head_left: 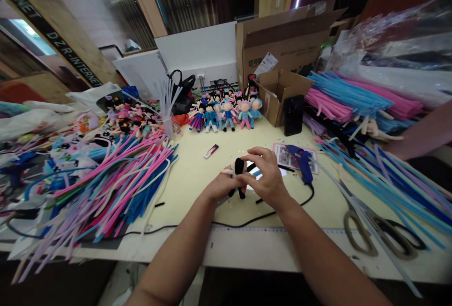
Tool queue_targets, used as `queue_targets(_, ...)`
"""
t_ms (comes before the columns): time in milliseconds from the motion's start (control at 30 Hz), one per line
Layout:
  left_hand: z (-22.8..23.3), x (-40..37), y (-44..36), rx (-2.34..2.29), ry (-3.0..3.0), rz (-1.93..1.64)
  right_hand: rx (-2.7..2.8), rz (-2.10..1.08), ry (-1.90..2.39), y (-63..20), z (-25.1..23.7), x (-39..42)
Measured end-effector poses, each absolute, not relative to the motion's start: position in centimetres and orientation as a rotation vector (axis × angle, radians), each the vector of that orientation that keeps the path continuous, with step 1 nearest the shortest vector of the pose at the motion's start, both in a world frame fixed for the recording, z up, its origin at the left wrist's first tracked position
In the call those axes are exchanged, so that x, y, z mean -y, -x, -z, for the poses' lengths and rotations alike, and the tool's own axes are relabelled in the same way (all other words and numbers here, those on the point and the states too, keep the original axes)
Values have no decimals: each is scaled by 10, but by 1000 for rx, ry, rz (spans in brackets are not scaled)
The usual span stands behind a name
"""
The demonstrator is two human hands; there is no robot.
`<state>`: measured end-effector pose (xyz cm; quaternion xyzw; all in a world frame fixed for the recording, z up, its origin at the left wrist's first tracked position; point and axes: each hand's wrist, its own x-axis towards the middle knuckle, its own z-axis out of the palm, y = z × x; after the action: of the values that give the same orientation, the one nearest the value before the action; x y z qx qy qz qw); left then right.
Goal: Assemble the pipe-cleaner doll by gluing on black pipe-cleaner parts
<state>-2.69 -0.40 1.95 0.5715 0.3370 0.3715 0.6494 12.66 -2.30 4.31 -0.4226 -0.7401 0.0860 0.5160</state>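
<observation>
Both hands, left hand (221, 186) and right hand (264, 174), grip a half-wrapped black pipe-cleaner figure (239, 174) above the surface (197, 174) centre; unlike the finished dolls (226, 113) far behind, it appears unclothed, suggesting early assembly.

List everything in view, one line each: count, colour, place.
black pipe-cleaner piece: one, black, held between both hands
pipe cleaners: many, pink, blue, lilac, table left
pipe-cleaner bundles: several, blue and pink, back right
dolls: a row, mixed colours, table back centre
glue gun: one, blue, right of hands
scissors: one pair, grey-handled, front right
lighter: one, red and white, table centre
cardboard boxes: two, brown, back
left hand: on the piece
right hand: on the piece
</observation>
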Motion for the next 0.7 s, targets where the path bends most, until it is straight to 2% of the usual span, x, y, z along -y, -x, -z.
queue_targets(433,-22,7,27,-811,-1318,-752,1783,-243,1022,-127,-43,22)
queue_targets(700,-19,2,25,-846,-1247,-837,1735,-335,948,-129,-43,21)
